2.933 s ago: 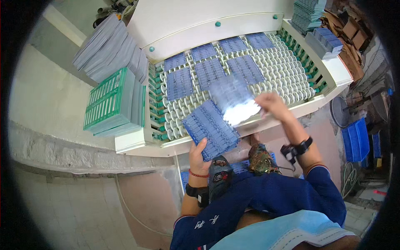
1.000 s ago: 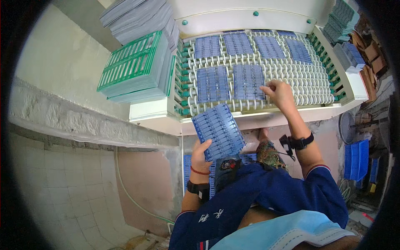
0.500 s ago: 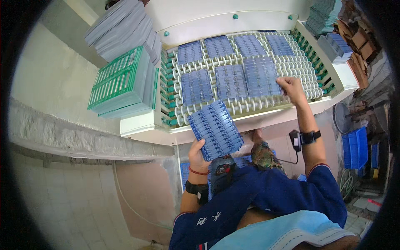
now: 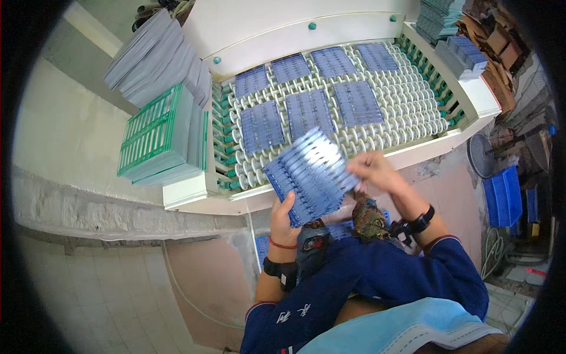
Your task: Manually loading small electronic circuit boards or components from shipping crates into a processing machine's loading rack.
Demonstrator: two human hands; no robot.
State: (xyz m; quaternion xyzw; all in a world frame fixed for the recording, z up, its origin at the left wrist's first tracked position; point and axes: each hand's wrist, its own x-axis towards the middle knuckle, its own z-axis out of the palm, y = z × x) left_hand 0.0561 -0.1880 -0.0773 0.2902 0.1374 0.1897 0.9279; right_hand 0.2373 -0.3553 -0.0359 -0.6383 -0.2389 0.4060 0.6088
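left hand (image 4: 285,217): grips blue panel stack (image 4: 309,175) from below
right hand (image 4: 372,171): pinches stack's right edge
conveyor (image 4: 413,112): six panels lying flat

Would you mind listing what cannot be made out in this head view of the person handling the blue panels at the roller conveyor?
- Top blue panel in the stack: motion-blurred; its surface pattern is unreadable.
- How many panels the left hand holds: hidden, stacked beneath the top one.
- Right hand fingertips: whether they grip the top panel is blurred.
- Roller conveyor far end: covered by the white hood.
- Blue crates: darkened at the fisheye rim.
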